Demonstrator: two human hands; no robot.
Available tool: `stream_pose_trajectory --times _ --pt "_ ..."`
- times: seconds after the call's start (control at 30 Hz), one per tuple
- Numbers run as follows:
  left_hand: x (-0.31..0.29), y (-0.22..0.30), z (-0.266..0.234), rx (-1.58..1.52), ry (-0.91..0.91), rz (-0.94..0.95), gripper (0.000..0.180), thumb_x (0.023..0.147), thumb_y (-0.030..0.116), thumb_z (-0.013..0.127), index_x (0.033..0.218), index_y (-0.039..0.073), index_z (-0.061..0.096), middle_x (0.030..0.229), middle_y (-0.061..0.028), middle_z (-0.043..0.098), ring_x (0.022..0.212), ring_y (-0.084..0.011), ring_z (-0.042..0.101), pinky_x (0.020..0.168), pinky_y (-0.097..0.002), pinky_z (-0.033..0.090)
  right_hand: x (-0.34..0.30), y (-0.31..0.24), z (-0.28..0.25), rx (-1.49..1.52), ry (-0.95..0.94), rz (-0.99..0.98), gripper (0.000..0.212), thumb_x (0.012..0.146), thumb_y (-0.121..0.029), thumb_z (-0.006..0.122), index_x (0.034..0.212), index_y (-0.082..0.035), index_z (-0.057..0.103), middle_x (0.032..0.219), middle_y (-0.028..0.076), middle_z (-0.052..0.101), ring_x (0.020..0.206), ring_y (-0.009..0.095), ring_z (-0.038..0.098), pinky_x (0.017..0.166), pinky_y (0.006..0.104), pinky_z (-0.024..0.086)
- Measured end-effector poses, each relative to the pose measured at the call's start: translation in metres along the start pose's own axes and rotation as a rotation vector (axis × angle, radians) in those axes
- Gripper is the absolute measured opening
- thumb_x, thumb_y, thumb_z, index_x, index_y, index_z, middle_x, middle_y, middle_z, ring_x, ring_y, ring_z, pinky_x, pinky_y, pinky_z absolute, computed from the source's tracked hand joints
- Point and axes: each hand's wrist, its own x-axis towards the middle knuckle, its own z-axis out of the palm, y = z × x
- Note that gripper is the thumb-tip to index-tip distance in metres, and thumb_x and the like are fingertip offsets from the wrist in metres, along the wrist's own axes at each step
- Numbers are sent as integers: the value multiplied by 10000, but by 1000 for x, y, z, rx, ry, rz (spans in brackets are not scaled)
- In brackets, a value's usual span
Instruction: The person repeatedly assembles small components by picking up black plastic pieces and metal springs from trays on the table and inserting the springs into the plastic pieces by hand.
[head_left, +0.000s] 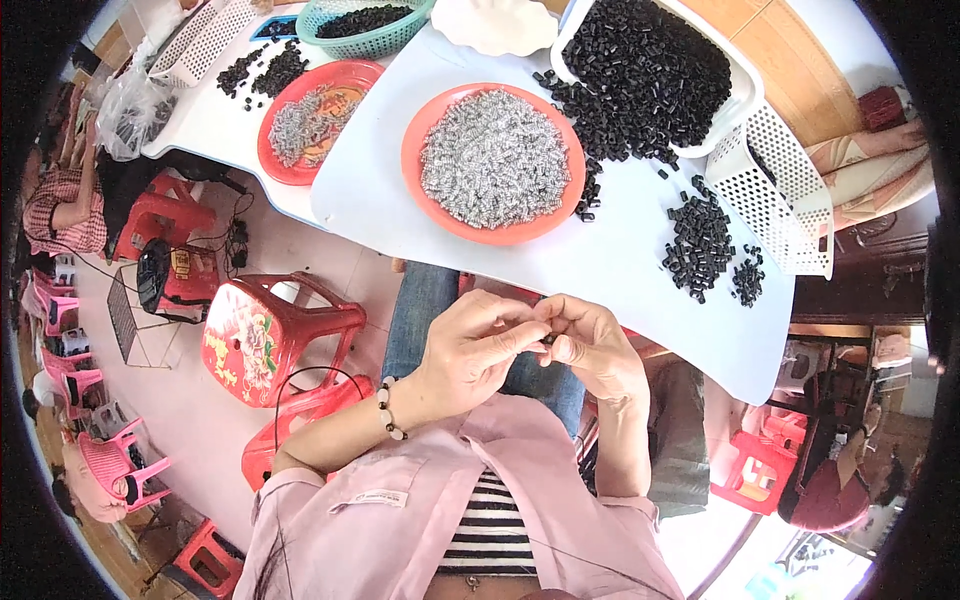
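Mid-assembly imo: left hand (470, 345) & right hand (590, 345) pinched together on a small black part (549, 340) over the lap, next needs another piece from the orange plate of silver springs (494, 160) up ahead on the surface (620, 260).

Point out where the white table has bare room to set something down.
The white table is bare along its near edge, between the orange plate of springs and the hands, and left of that plate. It is crowded at the right: black parts and white baskets.
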Motion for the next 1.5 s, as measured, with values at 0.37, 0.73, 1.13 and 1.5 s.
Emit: stream_pose_trajectory --times 0.37,0.73,1.13,1.5 --pt "4 7 0 134 -17 53 355 688 -11 732 1026 98 743 1058 -40 629 902 -232 605 756 -351 489 -5 18 -8 297 -68 -5 377 837 -127 767 1135 79 661 1095 170 694 969 236 688 896 341 558" --pt "3 9 1 25 -84 -6 450 685 -104 684 1105 52 714 1028 -64 614 869 -225 598 713 -314 522 -8 19 -7 296 -51 -21 353 808 -135 793 1076 70 689 979 134 718 879 214 687 853 327 540" --pt "1 5 4 73 -31 81 642 667 -82 705 1288 62 636 987 -42 614 855 -220 591 742 -327 514 -7 21 0 294 -17 -14 312 807 -134 792 1055 37 708 946 112 716 880 192 662 848 325 513" --pt "6 0 5 60 24 79 484 705 -44 760 1181 16 691 917 -89 645 774 -213 629 643 -304 523 -10 30 -1 408 -101 -80 469 945 -234 656 1271 94 574 1159 200 663 1042 259 644 940 415 493"
